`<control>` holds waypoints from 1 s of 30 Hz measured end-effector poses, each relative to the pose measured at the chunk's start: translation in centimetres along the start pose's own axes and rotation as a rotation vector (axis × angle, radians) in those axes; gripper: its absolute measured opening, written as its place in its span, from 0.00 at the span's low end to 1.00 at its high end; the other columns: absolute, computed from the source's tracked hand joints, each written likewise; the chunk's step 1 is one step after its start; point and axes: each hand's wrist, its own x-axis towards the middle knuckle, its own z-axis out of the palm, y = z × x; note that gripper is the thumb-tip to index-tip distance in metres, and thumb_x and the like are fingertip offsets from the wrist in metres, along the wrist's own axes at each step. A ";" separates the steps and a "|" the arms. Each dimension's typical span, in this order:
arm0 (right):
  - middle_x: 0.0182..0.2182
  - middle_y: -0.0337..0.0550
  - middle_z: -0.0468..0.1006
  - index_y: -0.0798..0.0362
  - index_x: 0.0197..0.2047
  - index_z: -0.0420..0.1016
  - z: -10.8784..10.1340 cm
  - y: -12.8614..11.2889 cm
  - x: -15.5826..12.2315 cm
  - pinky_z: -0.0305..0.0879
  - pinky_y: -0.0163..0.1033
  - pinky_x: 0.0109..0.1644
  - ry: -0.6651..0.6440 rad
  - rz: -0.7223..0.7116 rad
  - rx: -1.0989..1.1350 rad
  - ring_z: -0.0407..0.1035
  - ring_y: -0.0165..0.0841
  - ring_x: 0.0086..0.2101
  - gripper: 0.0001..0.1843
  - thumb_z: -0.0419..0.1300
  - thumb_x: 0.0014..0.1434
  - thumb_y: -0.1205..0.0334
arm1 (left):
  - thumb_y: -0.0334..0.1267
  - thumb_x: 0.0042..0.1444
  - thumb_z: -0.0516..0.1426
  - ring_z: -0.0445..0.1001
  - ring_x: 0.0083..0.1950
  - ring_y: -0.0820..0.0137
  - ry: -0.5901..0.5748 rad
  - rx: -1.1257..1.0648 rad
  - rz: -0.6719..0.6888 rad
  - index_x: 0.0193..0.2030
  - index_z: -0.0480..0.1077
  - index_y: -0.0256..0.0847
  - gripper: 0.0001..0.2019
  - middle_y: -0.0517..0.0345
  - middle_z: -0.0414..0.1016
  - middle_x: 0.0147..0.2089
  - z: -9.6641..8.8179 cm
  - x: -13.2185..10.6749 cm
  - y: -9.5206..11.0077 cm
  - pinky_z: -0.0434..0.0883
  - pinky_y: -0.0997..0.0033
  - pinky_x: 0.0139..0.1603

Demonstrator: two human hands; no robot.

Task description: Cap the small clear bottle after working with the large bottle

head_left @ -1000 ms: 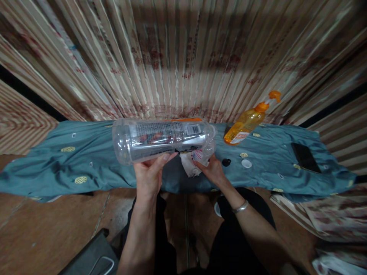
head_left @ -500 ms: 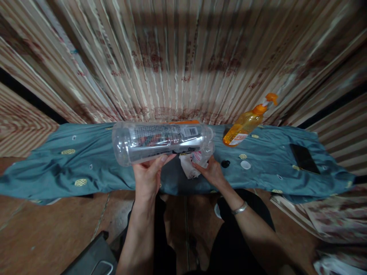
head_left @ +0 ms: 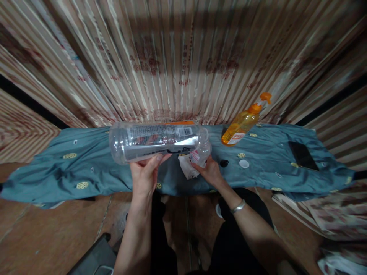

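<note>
A large clear plastic bottle (head_left: 160, 141), with a printed silver label and a barcode, lies on its side in the air above the cloth-covered table. My left hand (head_left: 145, 172) is closed round its underside, thumb along the near side. Against the neck end, at the right, is my right hand (head_left: 210, 172), its fingers closed on a crumpled white cloth (head_left: 188, 167) with some pink print. Part of that cloth shows through the clear plastic; I cannot tell whether it is cloth or paper. The fingertips of my right hand are partly hidden.
An orange spray bottle (head_left: 240, 126) stands at the back right. A small black cap (head_left: 224, 163) and a white disc (head_left: 244, 164) lie on the teal tablecloth (head_left: 97, 168). Farther right is a dark flat phone-like object (head_left: 303, 156). A pleated curtain (head_left: 172, 68) hangs behind.
The view has shifted slightly, so most things sit a little farther left. Both hands keep their holds on the bottle and the white cloth.
</note>
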 end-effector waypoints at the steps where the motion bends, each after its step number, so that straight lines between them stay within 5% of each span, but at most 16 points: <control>1: 0.44 0.55 0.83 0.56 0.57 0.66 0.0 0.0 0.0 0.74 0.50 0.46 -0.004 -0.001 -0.005 0.79 0.49 0.43 0.36 0.68 0.51 0.46 | 0.38 0.41 0.73 0.80 0.52 0.53 0.004 0.002 0.003 0.59 0.70 0.48 0.36 0.49 0.80 0.52 0.0 0.1 0.0 0.81 0.46 0.47; 12: 0.45 0.55 0.82 0.56 0.58 0.65 0.1 0.0 0.0 0.74 0.50 0.47 -0.014 -0.003 -0.012 0.79 0.49 0.44 0.35 0.67 0.53 0.46 | 0.37 0.33 0.75 0.82 0.47 0.57 0.047 -0.032 -0.017 0.57 0.71 0.47 0.39 0.50 0.82 0.49 0.4 0.9 0.2 0.82 0.59 0.41; 30: 0.45 0.57 0.82 0.57 0.57 0.66 0.3 0.3 0.0 0.75 0.51 0.47 0.012 0.013 -0.029 0.79 0.51 0.45 0.37 0.67 0.51 0.45 | 0.35 0.29 0.74 0.82 0.39 0.62 0.027 -0.032 -0.058 0.51 0.74 0.49 0.36 0.57 0.82 0.40 -0.5 2.1 0.1 0.82 0.60 0.39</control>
